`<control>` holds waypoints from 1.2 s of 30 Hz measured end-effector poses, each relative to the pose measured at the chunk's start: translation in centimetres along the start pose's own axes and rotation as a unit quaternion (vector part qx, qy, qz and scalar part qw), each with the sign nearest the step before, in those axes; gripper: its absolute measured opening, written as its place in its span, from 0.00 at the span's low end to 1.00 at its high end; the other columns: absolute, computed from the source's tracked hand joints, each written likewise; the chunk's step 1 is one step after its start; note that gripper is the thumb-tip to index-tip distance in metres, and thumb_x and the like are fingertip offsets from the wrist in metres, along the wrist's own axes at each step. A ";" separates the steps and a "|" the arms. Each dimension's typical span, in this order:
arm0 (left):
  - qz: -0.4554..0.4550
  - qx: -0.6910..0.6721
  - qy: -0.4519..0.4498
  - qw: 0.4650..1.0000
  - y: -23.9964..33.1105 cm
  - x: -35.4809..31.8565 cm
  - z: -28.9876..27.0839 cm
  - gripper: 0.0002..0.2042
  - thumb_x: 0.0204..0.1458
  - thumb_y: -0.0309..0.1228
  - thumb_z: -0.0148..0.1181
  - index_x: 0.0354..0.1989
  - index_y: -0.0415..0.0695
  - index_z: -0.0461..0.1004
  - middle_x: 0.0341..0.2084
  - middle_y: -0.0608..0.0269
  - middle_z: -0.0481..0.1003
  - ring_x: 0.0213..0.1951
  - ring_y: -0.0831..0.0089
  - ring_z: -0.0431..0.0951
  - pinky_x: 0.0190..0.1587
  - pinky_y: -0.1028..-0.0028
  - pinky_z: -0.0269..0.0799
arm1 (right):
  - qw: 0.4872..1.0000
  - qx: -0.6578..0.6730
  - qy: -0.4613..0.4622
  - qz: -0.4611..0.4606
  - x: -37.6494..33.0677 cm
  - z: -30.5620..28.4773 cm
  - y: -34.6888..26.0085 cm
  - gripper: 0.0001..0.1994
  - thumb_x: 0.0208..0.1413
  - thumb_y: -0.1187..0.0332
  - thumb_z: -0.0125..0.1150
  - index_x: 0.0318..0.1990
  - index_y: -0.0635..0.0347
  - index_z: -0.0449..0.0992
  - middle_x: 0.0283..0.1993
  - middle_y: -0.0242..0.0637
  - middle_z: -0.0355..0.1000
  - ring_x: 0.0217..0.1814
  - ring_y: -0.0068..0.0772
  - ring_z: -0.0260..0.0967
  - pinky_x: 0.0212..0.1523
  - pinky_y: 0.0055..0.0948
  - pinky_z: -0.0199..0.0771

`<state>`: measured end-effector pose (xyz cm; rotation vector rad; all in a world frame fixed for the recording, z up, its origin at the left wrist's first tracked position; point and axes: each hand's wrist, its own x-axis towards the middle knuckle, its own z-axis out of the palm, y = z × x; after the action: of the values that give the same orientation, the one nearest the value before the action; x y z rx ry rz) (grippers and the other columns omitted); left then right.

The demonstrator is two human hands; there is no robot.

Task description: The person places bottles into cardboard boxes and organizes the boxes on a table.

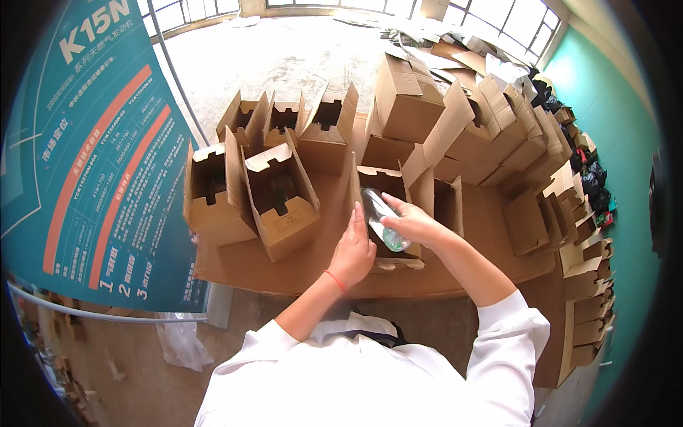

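Note:
A clear bottle [378, 212] with a greenish base is tilted over an open cardboard box [380, 171] in front of me. My right hand [411, 219] is closed round its lower part, base toward me. The bottle's far end reaches into the shade of the box mouth, so its neck is hard to make out. My left hand [353, 250] lies along the box's left side, fingers stretched out and pointing away from me. A thin red band [335, 281] circles my left wrist.
Several open boxes stand on the brown cardboard-covered surface [313, 279]; a box at left [288, 226] has a bottle inside. A taller box [405, 96] and boxes with raised flaps [491, 132] stand behind and right. A teal banner [92, 164] rises at left.

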<state>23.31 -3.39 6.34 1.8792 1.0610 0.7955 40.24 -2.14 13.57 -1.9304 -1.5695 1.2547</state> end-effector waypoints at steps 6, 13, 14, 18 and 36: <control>-0.044 0.021 -0.035 0.998 0.1 0.0 -1.3 0.38 0.48 0.24 0.49 0.67 0.32 0.37 0.61 0.35 0.56 0.56 0.41 0.66 0.56 0.58 0.66 | 0.959 -0.279 0.005 0.049 4.2 3.7 -1.7 0.37 0.50 0.54 0.57 0.68 0.53 0.55 0.61 0.51 0.65 0.64 0.50 0.61 0.63 0.39 0.61; 0.028 0.021 -0.001 0.999 -1.8 -0.7 -1.3 0.38 0.49 0.25 0.48 0.67 0.32 0.36 0.57 0.33 0.60 0.50 0.39 0.69 0.53 0.57 0.67 | 0.919 -0.384 -0.045 0.074 8.0 8.4 4.0 0.37 0.47 0.57 0.63 0.66 0.44 0.54 0.62 0.62 0.56 0.58 0.58 0.65 0.58 0.45 0.68; 0.041 0.030 0.017 0.999 -2.2 -0.7 -1.4 0.38 0.49 0.25 0.47 0.67 0.32 0.36 0.55 0.31 0.63 0.48 0.38 0.71 0.52 0.56 0.68 | 0.916 -0.389 -0.050 0.086 6.6 8.6 2.3 0.38 0.47 0.57 0.63 0.67 0.42 0.53 0.62 0.63 0.55 0.57 0.59 0.65 0.57 0.45 0.68; 0.032 0.040 -0.007 0.999 -1.9 -0.6 -1.8 0.38 0.49 0.24 0.48 0.68 0.32 0.36 0.55 0.31 0.63 0.47 0.40 0.72 0.51 0.57 0.68 | 0.913 -0.402 -0.056 0.049 4.7 8.4 2.1 0.29 0.51 0.57 0.58 0.61 0.50 0.63 0.50 0.48 0.71 0.54 0.44 0.71 0.53 0.46 0.69; 0.075 0.050 -0.186 0.978 -1.9 -0.8 -8.3 0.52 0.44 0.40 0.67 0.70 0.41 0.33 0.67 0.41 0.44 0.69 0.53 0.47 0.67 0.62 0.49 | 0.917 -0.240 0.268 -0.171 2.2 0.1 3.5 0.25 0.47 0.69 0.65 0.55 0.62 0.70 0.62 0.45 0.61 0.64 0.46 0.58 0.65 0.39 0.58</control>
<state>15.44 -0.69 8.44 2.1090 0.7422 0.4528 42.27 -1.26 10.01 -1.9100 -1.8894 0.1684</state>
